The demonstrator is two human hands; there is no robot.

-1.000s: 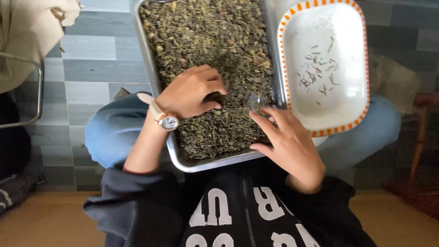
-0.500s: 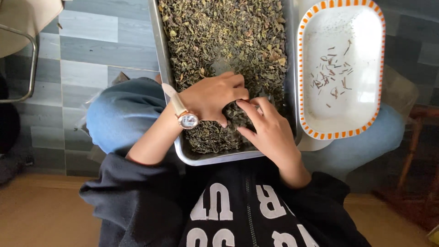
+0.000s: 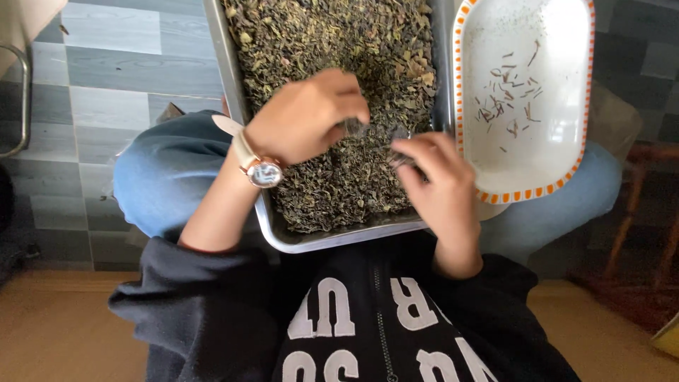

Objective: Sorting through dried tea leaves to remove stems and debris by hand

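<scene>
i see my left hand (image 3: pixel 304 117) curled loosely on the dried leaves (image 3: pixel 339 42) in the metal tray (image 3: pixel 233 92). my right hand (image 3: pixel 435 177) pinches a few leaves beside the white orange-rimmed dish (image 3: pixel 559 163) holding stems (image 3: pixel 509 113).

leaves (image 3: pixel 332 42): olive-brown | tray (image 3: pixel 233 85): silver | dish (image 3: pixel 566 170): white, orange-checked rim

Metal tray (image 3: pixel 233 120) of dried leaves (image 3: pixel 332 42) on the lap, oval dish (image 3: pixel 566 173) touching it at 3 o'clock, stems (image 3: pixel 511 106) in the dish, both hands (image 3: pixel 308 117) over the tray's 6 o'clock end

Lap (image 3: pixel 163 177), metal tray (image 3: pixel 233 106), white dish (image 3: pixel 566 170)
</scene>
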